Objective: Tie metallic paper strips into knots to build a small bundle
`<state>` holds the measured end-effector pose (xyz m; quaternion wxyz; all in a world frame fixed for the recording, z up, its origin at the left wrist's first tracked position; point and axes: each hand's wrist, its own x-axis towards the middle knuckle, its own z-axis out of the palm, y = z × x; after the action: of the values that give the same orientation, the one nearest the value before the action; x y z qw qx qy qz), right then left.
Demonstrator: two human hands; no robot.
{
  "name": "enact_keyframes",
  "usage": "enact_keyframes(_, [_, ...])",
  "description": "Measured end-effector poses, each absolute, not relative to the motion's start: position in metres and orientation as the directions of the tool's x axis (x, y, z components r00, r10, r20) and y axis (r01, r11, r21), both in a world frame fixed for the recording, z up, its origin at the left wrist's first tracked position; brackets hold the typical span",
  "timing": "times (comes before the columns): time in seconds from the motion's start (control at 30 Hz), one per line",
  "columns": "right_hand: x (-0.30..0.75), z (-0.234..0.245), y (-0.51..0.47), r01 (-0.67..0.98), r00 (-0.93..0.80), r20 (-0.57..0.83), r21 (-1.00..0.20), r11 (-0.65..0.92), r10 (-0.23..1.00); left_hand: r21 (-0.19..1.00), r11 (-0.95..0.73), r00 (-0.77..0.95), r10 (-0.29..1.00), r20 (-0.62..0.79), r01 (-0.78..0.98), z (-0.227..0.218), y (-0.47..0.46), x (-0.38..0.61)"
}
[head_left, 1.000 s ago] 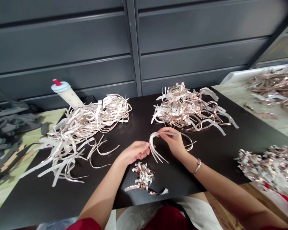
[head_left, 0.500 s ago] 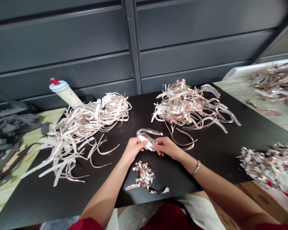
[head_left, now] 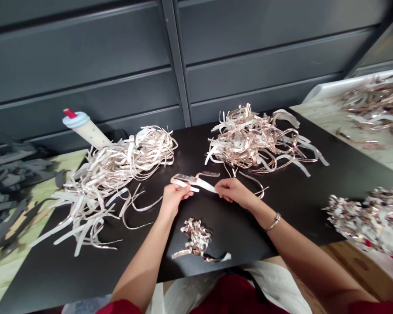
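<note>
Between my hands, above the middle of the black table, a thin white-and-rose-gold strip (head_left: 205,186) is stretched and bent. My left hand (head_left: 174,197) pinches its left part, where it loops back on itself and a white end pokes out past the fingers. The right end of the strip is pinched in my right hand (head_left: 233,192), fingers closed. Just below them sits a small heap of short shiny scraps (head_left: 196,237). A large pile of strips (head_left: 118,163) lies on the left. Another tangled pile of rose-gold strips (head_left: 253,139) lies beyond my right hand.
A white tumbler with a red-tipped lid (head_left: 88,130) stands behind the left pile. Dark scraps (head_left: 16,174) lie far left. At the right, a mound of short scraps (head_left: 373,220) sits in front and more strips (head_left: 380,107) behind. Grey panelling (head_left: 118,56) bounds the table (head_left: 68,279).
My hands have moved apart. The strip, bunched together between them before, now spans the gap more openly, with my left hand further left.
</note>
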<state>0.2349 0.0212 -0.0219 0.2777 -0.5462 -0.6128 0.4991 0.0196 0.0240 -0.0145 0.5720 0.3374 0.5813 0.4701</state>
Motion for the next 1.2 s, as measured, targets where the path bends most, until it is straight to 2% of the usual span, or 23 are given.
enact_keyframes(0.1, [0.247, -0.019, 0.029, 0.500, -0.144, -0.175, -0.862, -0.081, 0.974, 0.945, 0.251, -0.231, 0.927, -0.297, -0.210, -0.013, 0.026, 0.018])
enact_keyframes(0.23, [0.252, -0.017, 0.032, 0.573, -0.111, -0.167, -0.816, -0.074, 0.980, 0.944, 0.171, -0.318, 0.912, -0.260, -0.282, -0.011, 0.028, 0.017])
enact_keyframes(0.43, [0.263, -0.018, 0.031, 0.577, -0.155, -0.259, -0.807, -0.125, 0.953, 0.922, -0.052, -0.570, 0.799, -0.192, -0.383, 0.000, 0.042, -0.020])
enact_keyframes(0.53, [0.267, -0.018, 0.030, 0.552, -0.182, -0.300, -0.819, -0.155, 0.936, 0.898, -0.129, -0.635, 0.749, -0.191, -0.422, 0.007, 0.046, -0.035])
enact_keyframes(0.63, [0.259, -0.021, 0.031, 0.544, -0.214, -0.307, -0.826, -0.147, 0.927, 0.882, -0.091, -0.567, 0.795, -0.215, -0.463, 0.009, 0.042, -0.024])
enact_keyframes(0.73, [0.246, -0.025, 0.031, 0.575, -0.213, -0.278, -0.811, -0.110, 0.936, 0.880, 0.065, -0.378, 0.887, -0.267, -0.470, 0.005, 0.031, 0.003])
enact_keyframes(0.83, [0.238, -0.025, 0.029, 0.621, -0.157, -0.176, -0.783, -0.041, 0.972, 0.909, 0.216, -0.171, 0.941, -0.291, -0.357, 0.000, 0.016, 0.027])
enact_keyframes(0.93, [0.236, -0.016, 0.022, 0.673, -0.047, 0.093, -0.732, 0.100, 0.995, 0.946, 0.223, -0.094, 0.963, -0.251, -0.237, -0.001, 0.005, 0.039])
enact_keyframes(1.0, [0.234, -0.009, 0.016, 0.658, -0.041, 0.314, -0.706, 0.262, 0.949, 0.969, 0.173, -0.096, 0.977, -0.192, -0.176, -0.001, 0.000, 0.042])
enact_keyframes(1.03, [0.232, -0.006, 0.014, 0.614, -0.073, 0.369, -0.716, 0.333, 0.927, 0.978, 0.141, -0.102, 0.982, -0.158, -0.152, 0.000, -0.002, 0.044])
enact_keyframes(1.1, [0.227, -0.004, 0.009, 0.466, -0.191, 0.324, -0.801, 0.376, 0.927, 0.989, 0.088, -0.115, 0.988, -0.101, -0.118, 0.000, -0.003, 0.045])
enact_keyframes(1.2, [0.217, -0.004, 0.006, 0.334, -0.325, 0.147, -0.906, 0.258, 0.934, 0.994, 0.046, -0.109, 0.992, -0.057, -0.100, 0.000, -0.004, 0.044])
